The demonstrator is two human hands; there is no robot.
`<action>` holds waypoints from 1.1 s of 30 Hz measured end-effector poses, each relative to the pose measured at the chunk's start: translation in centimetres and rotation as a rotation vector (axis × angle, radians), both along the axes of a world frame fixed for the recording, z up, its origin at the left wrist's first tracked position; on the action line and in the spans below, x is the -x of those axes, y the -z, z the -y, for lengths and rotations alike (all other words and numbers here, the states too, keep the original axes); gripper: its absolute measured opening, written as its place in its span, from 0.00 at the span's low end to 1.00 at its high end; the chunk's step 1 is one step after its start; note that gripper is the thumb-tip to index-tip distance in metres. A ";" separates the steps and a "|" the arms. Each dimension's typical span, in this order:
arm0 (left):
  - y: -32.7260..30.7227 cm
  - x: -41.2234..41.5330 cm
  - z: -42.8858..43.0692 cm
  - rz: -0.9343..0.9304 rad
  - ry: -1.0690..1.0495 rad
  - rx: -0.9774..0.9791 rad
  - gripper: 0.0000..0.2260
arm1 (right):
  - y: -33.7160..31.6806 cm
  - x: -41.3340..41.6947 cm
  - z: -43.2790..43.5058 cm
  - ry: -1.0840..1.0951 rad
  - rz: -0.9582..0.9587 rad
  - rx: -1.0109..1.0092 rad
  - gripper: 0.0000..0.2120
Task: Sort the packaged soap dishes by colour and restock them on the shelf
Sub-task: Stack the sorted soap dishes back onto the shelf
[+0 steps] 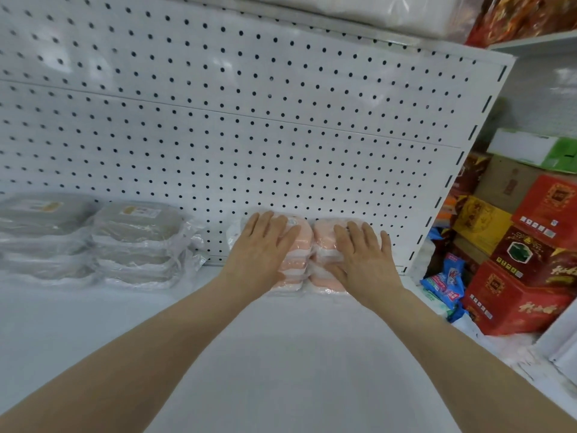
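Two stacks of pink soap dishes in clear wrap stand side by side on the white shelf (281,354), against the pegboard. My left hand (260,248) lies flat, fingers spread, on top of the left pink stack (299,260). My right hand (363,254) rests the same way on the right pink stack (324,239). Neither hand grips a pack. Further left, grey packaged soap dishes (137,242) sit in two stacks, with the other grey stack (40,232) at the frame's left edge.
A white pegboard back panel (249,120) rises behind the shelf. Past the shelf's right end are red cartons (527,276), yellow and brown boxes (480,223) and blue packets (443,285). Bagged goods lie on the shelf above (406,14).
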State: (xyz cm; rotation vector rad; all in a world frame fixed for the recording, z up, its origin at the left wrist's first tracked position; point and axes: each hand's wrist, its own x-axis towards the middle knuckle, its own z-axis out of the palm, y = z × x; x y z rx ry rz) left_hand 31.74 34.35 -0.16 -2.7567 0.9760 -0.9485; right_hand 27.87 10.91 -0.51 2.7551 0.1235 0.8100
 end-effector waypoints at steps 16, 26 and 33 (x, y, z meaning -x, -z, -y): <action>-1.2 7.7 -19.8 0.091 -0.134 0.100 0.36 | -3.6 3.6 -14.7 -0.424 0.100 0.001 0.29; -1.9 0.3 -37.3 0.033 -0.208 0.011 0.45 | -1.4 -2.2 -32.6 -0.346 0.003 -0.076 0.38; 0.2 -3.0 -38.3 -0.022 -0.119 0.021 0.49 | 0.2 -4.2 -34.4 -0.228 -0.131 -0.131 0.49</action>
